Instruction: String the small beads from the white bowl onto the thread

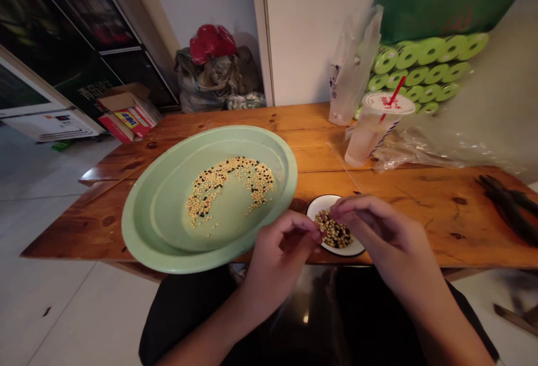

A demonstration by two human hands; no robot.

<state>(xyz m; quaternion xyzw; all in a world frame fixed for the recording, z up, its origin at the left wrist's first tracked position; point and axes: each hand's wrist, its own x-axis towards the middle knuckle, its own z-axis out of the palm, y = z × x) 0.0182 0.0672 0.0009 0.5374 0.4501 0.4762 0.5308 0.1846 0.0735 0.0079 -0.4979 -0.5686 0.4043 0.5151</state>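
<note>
The left hand (pixel 277 265) and the right hand (pixel 378 237) are held low over a small white dish (pixel 319 203), close together near the front edge of a wooden surface (pixel 420 214). The left fingers (pixel 315 236) are pinched together at the dish's edge, while the right fingers (pixel 340 204) are curved and nearly closed above it. Whether anything is held by either hand cannot be told, as the fingertips are too shadowed. The dish appears to be kept beside the hands so that its heap of mixed pale and dark beans (pixel 332 230) can be reached without stretching. A wide green plate (pixel 138 237) is set just left of the dish, its rim overhanging the edge of the surface. Across it, scattered beans (pixel 229 186) are spread thinly in a curved band, seemingly so that each can be seen. A plastic cup (pixel 372 142) with a red straw (pixel 395 91) is left farther off, near a clear plastic bag (pixel 355 69).
</note>
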